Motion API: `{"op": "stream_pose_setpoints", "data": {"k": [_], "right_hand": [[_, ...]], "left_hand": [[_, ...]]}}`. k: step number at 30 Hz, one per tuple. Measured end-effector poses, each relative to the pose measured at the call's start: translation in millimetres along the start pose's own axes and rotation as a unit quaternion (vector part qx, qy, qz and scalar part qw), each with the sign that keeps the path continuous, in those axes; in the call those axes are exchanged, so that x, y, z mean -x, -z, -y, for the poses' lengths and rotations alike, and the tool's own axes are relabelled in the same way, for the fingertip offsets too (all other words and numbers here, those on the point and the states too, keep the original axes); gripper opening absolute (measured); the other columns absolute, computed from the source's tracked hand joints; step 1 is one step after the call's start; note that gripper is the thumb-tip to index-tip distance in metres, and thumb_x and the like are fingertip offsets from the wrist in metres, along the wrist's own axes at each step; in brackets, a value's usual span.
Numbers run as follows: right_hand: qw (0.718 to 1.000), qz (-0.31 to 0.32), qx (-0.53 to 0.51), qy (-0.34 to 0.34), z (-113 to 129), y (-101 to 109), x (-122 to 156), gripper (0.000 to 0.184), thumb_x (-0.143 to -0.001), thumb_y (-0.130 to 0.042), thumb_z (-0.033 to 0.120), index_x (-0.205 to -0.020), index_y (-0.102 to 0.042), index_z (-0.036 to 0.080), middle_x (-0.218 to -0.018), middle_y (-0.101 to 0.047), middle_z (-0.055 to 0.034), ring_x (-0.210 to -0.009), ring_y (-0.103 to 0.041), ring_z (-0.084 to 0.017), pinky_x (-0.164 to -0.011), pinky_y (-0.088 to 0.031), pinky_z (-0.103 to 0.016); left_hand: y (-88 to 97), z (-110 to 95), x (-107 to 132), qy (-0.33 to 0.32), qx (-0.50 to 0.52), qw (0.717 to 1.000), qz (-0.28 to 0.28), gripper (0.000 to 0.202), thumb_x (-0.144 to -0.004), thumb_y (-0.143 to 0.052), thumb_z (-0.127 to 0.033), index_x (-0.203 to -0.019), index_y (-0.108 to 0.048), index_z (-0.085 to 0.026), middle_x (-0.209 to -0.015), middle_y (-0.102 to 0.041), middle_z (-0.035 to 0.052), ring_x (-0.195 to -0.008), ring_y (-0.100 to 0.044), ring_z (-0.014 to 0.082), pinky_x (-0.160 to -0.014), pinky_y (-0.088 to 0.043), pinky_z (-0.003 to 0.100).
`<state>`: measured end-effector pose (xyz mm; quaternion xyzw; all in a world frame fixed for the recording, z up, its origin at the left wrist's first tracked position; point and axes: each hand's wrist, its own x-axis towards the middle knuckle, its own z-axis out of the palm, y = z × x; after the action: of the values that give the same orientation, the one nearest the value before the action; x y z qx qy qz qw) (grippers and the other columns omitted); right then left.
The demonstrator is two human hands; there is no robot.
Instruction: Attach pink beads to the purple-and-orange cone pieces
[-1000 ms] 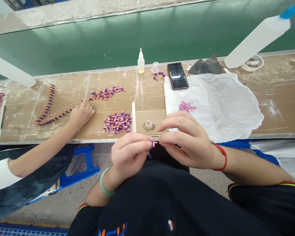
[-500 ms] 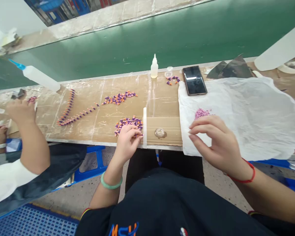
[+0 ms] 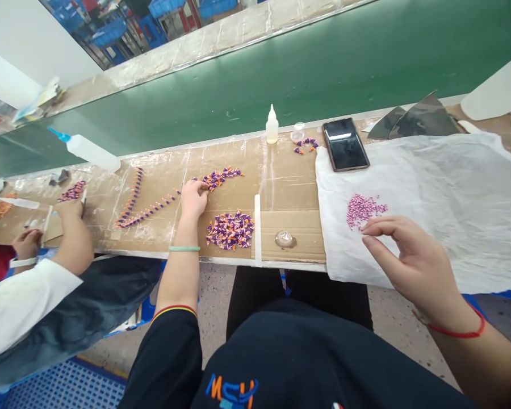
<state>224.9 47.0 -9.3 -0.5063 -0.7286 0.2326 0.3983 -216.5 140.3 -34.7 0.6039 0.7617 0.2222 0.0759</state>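
My left hand [image 3: 195, 199] reaches forward to the left end of a loose pile of small purple-and-orange pieces [image 3: 223, 176]. Its fingertips are drawn together there; what they hold is hidden. Closer to me lies a second pile of purple pieces [image 3: 230, 230]. Over a white cloth [image 3: 434, 187], my right hand [image 3: 413, 261] has thumb and forefinger nearly meeting in a pinch, just beside a heap of tiny pink bits [image 3: 361, 210]. Anything between those tips is too small to make out. A small clear round dish [image 3: 284, 239] sits on cardboard between my hands.
A dropper bottle [image 3: 272, 125] and a phone [image 3: 346, 144] are toward the back. A zigzag row of pieces [image 3: 137, 196] lies left of my hand. Further left are a blue-tipped bottle [image 3: 93, 152] and a co-worker's hand [image 3: 70, 211]. A white strip [image 3: 258, 230] crosses the table.
My left hand has moved forward and left, from the near pile to the far pile. The right hand has shifted slightly back, uncovering more pink bits. The whole view has shifted a little.
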Motion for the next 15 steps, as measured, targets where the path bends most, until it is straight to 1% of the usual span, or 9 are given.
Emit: {"op": "stream_pose_setpoints", "data": {"k": [4,7,9,11,12,13,14,15], "right_hand": [[1.000,-0.018,0.011,-0.006,-2.6,2.1,0.8,0.007,-0.090,-0.060,0.026,-0.083,-0.060,0.026,-0.089,-0.068,-0.0070,-0.088,-0.067,-0.028,-0.079,-0.053,-0.046],[0.999,-0.031,0.004,-0.023,-3.1,3.4,0.6,0.007,-0.089,-0.060,0.028,-0.082,-0.060,0.026,-0.089,-0.068,-0.0062,-0.089,-0.066,-0.028,-0.081,-0.052,-0.047],[0.999,-0.045,-0.001,-0.029,-4.3,6.0,1.0,0.007,-0.089,-0.060,0.030,-0.083,-0.059,0.026,-0.089,-0.067,-0.0058,-0.089,-0.066,-0.027,-0.084,-0.052,-0.047],[0.997,-0.069,0.001,-0.037,-8.8,10.5,2.2,0.006,-0.089,-0.060,0.029,-0.085,-0.059,0.025,-0.090,-0.067,-0.0058,-0.088,-0.065,-0.025,-0.085,-0.051,-0.045],[0.996,-0.084,0.004,-0.043,-12.7,13.4,3.3,0.006,-0.089,-0.059,0.029,-0.085,-0.059,0.025,-0.090,-0.067,-0.0059,-0.088,-0.064,-0.024,-0.084,-0.052,-0.044],[0.994,-0.097,0.010,-0.051,-17.8,16.5,4.8,0.005,-0.088,-0.059,0.028,-0.086,-0.059,0.024,-0.090,-0.067,-0.0059,-0.087,-0.064,-0.024,-0.082,-0.052,-0.042],[0.993,-0.100,0.016,-0.060,-23.7,19.5,6.7,0.004,-0.088,-0.058,0.027,-0.086,-0.059,0.023,-0.088,-0.066,-0.0057,-0.085,-0.063,-0.023,-0.080,-0.051,-0.040],[0.993,-0.092,0.023,-0.066,-30.1,22.3,8.9,0.004,-0.088,-0.058,0.026,-0.085,-0.059,0.023,-0.087,-0.066,-0.0054,-0.083,-0.062,-0.022,-0.078,-0.051,-0.039]], "left_hand": [[-1.9,3.4,-5.4,-0.023,-0.024,0.999,0.016,0.006,-0.081,-0.059,-0.015,-0.084,-0.063,-0.017,-0.101,-0.066,0.0105,-0.108,-0.057,0.0267,-0.104,-0.043,0.042],[-2.1,2.0,-6.0,-0.039,-0.034,0.998,0.023,0.003,-0.083,-0.057,-0.017,-0.082,-0.059,-0.019,-0.103,-0.064,0.0117,-0.110,-0.055,0.0278,-0.106,-0.041,0.043],[-1.1,0.3,-6.4,-0.051,-0.032,0.998,0.026,0.005,-0.083,-0.057,-0.017,-0.078,-0.056,-0.019,-0.102,-0.063,0.0130,-0.111,-0.054,0.0299,-0.108,-0.039,0.046],[1.5,-1.4,-6.1,-0.056,-0.016,0.998,0.017,0.010,-0.081,-0.058,-0.017,-0.073,-0.053,-0.020,-0.096,-0.062,0.0124,-0.109,-0.054,0.0317,-0.108,-0.038,0.051],[3.5,-2.2,-5.3,-0.051,-0.004,0.999,0.000,0.011,-0.079,-0.060,-0.017,-0.071,-0.052,-0.021,-0.090,-0.062,0.0102,-0.105,-0.055,0.0311,-0.106,-0.039,0.052],[6.0,-3.4,-3.6,-0.034,0.028,0.998,-0.043,0.013,-0.074,-0.064,-0.017,-0.068,-0.054,-0.021,-0.080,-0.061,0.0059,-0.094,-0.058,0.0278,-0.101,-0.044,0.049],[9.1,-5.2,-0.8,-0.019,0.048,0.997,-0.059,0.014,-0.070,-0.067,-0.017,-0.067,-0.054,-0.021,-0.072,-0.059,0.0026,-0.082,-0.058,0.0244,-0.092,-0.049,0.046],[12.8,-7.9,3.7,-0.013,0.065,0.996,-0.065,0.013,-0.069,-0.068,-0.017,-0.066,-0.055,-0.020,-0.068,-0.058,0.0005,-0.073,-0.057,0.0214,-0.083,-0.052,0.042]]}}
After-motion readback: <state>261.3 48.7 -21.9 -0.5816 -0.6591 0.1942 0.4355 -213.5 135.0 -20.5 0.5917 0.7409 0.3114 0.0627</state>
